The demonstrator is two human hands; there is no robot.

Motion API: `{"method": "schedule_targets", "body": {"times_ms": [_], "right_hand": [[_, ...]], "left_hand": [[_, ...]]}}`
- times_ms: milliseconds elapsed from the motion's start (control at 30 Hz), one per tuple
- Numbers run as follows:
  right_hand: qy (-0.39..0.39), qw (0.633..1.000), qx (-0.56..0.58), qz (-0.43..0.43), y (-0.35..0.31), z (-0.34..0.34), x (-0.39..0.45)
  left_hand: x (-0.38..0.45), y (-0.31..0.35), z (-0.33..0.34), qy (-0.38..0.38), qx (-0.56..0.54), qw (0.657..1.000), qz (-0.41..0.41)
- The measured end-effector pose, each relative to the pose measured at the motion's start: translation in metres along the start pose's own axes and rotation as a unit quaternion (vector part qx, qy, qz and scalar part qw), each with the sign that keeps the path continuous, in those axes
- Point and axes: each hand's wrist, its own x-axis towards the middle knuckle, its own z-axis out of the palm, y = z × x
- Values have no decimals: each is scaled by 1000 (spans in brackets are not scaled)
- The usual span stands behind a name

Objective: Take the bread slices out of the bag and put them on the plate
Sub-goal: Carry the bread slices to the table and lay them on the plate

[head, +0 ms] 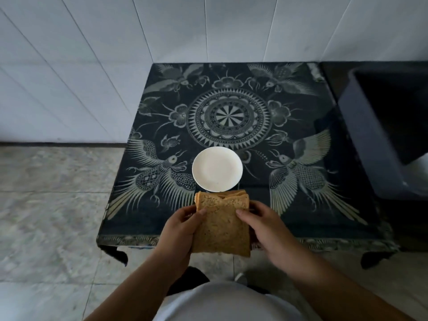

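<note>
A stack of brown bread slices point(221, 222) is held over the near edge of the table, its far end reaching almost to the plate. My left hand point(179, 230) grips the stack's left side with the thumb on top. On the right side, my right hand point(264, 224) holds it the same way. I cannot make out a bag around the slices. A small round white plate point(217, 169) lies just beyond the bread, with nothing on it.
The low table point(289, 126) is covered by a dark cloth with a bird and mandala pattern. A dark bin point(389, 126) stands to the right of it. White tiled walls are behind and to the left, grey floor tiles below.
</note>
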Motion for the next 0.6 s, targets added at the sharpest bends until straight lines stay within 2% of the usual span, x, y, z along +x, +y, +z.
{"method": "schedule_targets", "body": {"times_ms": [167, 333, 600], "right_hand": [[3, 1000, 16, -3, -1, 12, 24], [49, 999, 13, -6, -5, 30, 56], [111, 993, 48, 4, -16, 36, 113]], "left_hand": [[23, 14, -11, -14, 5, 1000, 0], [64, 35, -23, -34, -4, 999, -30], [132, 58, -9, 12, 120, 992, 29]]}}
